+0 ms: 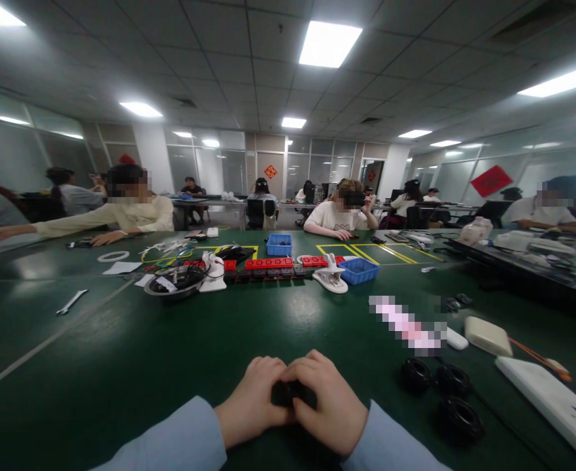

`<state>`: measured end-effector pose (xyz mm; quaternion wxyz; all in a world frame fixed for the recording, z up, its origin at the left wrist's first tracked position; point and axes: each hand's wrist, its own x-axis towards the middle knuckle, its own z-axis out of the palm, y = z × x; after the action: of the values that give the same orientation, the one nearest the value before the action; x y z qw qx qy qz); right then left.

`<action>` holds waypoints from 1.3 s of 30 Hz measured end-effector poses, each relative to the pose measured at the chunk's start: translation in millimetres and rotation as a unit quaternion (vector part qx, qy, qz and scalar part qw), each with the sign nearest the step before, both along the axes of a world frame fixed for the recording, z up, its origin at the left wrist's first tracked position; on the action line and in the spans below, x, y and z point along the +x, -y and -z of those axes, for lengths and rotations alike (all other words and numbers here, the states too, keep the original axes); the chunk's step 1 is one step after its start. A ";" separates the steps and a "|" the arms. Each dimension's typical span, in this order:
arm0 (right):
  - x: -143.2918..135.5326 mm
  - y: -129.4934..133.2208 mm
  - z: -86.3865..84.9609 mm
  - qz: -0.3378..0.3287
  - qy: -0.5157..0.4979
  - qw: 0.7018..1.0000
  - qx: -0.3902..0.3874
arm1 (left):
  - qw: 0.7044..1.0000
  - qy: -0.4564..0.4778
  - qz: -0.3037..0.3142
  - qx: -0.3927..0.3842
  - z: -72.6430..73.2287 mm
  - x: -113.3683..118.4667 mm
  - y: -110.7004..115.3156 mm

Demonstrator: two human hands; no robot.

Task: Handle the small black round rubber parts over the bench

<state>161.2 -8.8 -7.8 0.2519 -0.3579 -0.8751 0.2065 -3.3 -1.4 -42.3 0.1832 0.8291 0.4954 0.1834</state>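
Low over the front of the green table, my left hand [253, 399] and my right hand [331, 405] meet, closed around a small black part [293, 394]. My fingers cover most of it, so its exact shape and kind stay hidden. Fingertips of both hands touch or nearly touch above it, and the thumbs come together below. To the right of my hands lie several black ring-shaped parts [453, 379], with a black cable [501, 418] beside them.
A white flat box [552, 409] and a cream case [488, 335] lie at right. Ahead are red strips [269, 263], white clamp stands [331, 275], blue bins [359, 270] and a bowl of black cables [174, 282]. A wrench [72, 302] lies left. Co-workers sit across the table.
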 end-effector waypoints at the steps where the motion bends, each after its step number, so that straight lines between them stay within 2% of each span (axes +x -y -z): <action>1: 0.7 0.1 0.4 -0.011 -0.008 1.000 -0.005 | 1.000 -0.004 -0.002 -0.001 -0.5 0.2 0.1; 5: 2.8 -0.9 3.7 -0.026 -0.015 0.999 -0.017 | 1.000 -0.013 0.006 0.000 -0.4 1.3 0.0; 9: 4.5 -1.5 4.3 -0.052 -0.002 0.999 0.003 | 1.000 -0.014 0.011 0.015 5.3 0.4 -1.4; 11: 4.9 0.1 2.4 -0.056 -0.026 0.998 0.018 | 1.000 -0.013 0.007 0.014 8.6 -1.0 -2.2; 13: 4.7 2.9 0.0 -0.026 -0.070 0.997 0.033 | 1.000 -0.006 0.006 0.012 10.4 -2.4 -2.6; 15: 4.0 5.7 -2.0 0.034 -0.094 0.994 0.037 | 1.000 0.000 0.007 0.008 10.1 -3.4 -2.5; 19: 1.8 7.2 -2.8 0.138 -0.037 0.990 0.006 | 1.000 0.007 0.003 -0.005 6.5 -3.0 -1.2; 26: -3.0 5.8 1.3 0.185 0.074 0.980 -0.025 | 1.000 -0.003 -0.004 0.002 7.0 1.3 -0.9; 31: -5.4 7.8 3.1 0.172 0.073 0.982 -0.017 | 1.000 0.009 -0.005 0.000 4.4 2.5 0.2; 39: -0.7 6.3 2.3 0.087 -0.003 0.996 -0.025 | 1.000 0.006 -0.001 -0.012 -0.1 2.4 0.2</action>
<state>160.4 -15.1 -10.0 0.2630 -0.4378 -0.8345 0.2066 -0.9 -1.7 -42.2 0.1960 0.8253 0.4973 0.1820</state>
